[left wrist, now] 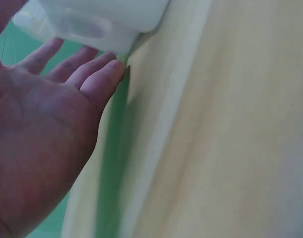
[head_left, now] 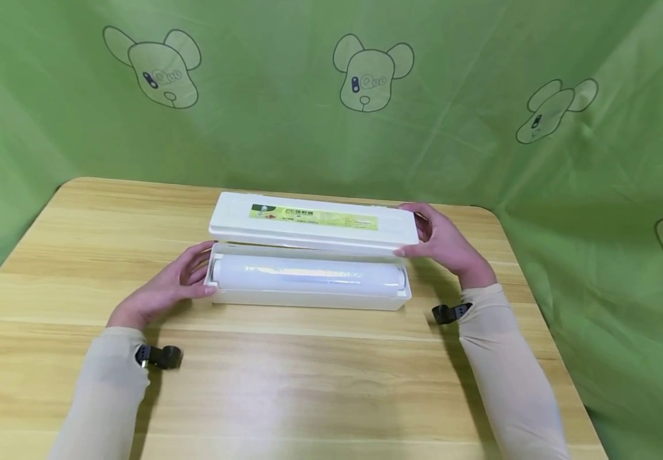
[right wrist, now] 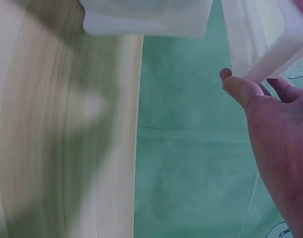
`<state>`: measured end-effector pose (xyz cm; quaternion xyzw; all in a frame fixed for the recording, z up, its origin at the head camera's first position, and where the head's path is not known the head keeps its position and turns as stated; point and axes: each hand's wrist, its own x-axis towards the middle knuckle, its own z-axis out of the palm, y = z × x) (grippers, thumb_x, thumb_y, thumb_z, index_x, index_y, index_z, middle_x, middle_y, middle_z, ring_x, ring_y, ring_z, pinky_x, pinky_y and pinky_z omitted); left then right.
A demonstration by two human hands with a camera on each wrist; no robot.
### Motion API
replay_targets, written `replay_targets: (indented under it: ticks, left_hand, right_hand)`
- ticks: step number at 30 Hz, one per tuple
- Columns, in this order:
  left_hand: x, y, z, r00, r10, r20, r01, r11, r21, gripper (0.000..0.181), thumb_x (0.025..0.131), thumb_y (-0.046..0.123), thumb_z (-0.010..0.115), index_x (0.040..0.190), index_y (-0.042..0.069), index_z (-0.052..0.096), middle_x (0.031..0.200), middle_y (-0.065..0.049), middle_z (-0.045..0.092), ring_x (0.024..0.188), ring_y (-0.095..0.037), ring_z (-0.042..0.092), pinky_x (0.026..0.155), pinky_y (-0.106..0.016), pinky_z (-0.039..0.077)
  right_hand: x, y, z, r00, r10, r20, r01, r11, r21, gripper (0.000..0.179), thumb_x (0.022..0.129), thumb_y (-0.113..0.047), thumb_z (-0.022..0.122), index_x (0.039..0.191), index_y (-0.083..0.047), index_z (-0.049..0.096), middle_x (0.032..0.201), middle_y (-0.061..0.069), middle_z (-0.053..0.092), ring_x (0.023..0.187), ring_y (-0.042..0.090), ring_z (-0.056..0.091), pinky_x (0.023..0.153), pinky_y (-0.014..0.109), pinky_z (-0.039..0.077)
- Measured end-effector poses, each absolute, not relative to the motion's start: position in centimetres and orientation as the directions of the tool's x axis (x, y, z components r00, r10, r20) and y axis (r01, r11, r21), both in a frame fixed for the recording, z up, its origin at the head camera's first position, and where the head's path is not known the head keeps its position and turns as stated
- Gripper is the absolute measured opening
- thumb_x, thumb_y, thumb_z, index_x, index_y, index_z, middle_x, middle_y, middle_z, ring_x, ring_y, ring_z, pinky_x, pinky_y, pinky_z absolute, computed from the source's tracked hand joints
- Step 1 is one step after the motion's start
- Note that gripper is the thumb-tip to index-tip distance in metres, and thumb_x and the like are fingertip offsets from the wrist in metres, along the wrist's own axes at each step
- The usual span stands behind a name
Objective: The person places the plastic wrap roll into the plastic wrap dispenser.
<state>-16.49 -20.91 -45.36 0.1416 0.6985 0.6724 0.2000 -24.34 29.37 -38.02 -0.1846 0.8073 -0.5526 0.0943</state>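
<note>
Found wide room in front of the long white plastic box (head_left: 308, 299), over the pale wooden table (head_left: 308, 377). Met the left hand (head_left: 172, 285) as an obstacle around the box's left end, and the right hand (head_left: 445, 241), gripping the labelled white plastic lid (head_left: 313, 221), above the box's right end. Saw only a narrow slit between lid and box. Noted the shiny white cylindrical roll (head_left: 308, 275) filling most of the box's inside, and the green printed fabric curtain (head_left: 285, 134) as a barrier behind the box.

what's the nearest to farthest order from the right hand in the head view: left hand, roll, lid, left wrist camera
1. Lid, its right end in the right hand
2. Roll, inside the box
3. Left hand, at the box's left end
4. Left wrist camera, lower left
</note>
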Motion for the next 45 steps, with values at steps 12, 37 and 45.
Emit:
replay_targets:
  ticks: [12,37,45]
  left_hand:
    - [-20.2,-18.4,-42.4,-0.968,0.25,0.037,0.075,0.145,0.987,0.092,0.098,0.025,0.062,0.158,0.016,-0.007,0.163,0.002,-0.006,0.148,-0.017,0.0,0.119,-0.034,0.006]
    - [-18.8,-16.7,-41.1,-0.985,0.156,0.071,0.111,0.267,0.957,0.109,0.082,0.027,0.081,0.157,0.038,0.002,0.163,0.007,0.002,0.147,-0.025,0.003,0.117,-0.055,0.004]
    - [-17.6,-16.6,-41.0,-0.981,0.183,0.071,0.112,0.227,0.967,0.118,0.078,0.012,0.084,0.158,0.034,0.0,0.162,-0.009,0.015,0.143,-0.033,0.022,0.118,-0.052,0.01]
  right_hand:
    - [-24.0,28.8,-37.9,-0.914,-0.401,0.055,-0.173,0.266,-0.948,0.08,0.069,0.016,0.08,0.137,0.006,0.04,0.129,0.02,0.052,0.112,0.019,0.056,0.088,0.024,0.053]
    - [-22.4,28.7,-38.1,-0.885,-0.452,0.109,-0.26,0.287,-0.922,0.09,0.07,0.008,0.084,0.146,0.0,0.036,0.145,0.016,0.043,0.127,0.025,0.047,0.104,0.025,0.04]
    - [-21.1,28.8,-38.0,-0.883,-0.457,0.106,-0.257,0.283,-0.924,0.09,0.071,0.009,0.083,0.147,-0.001,0.038,0.145,0.014,0.043,0.125,0.025,0.049,0.103,0.024,0.042]
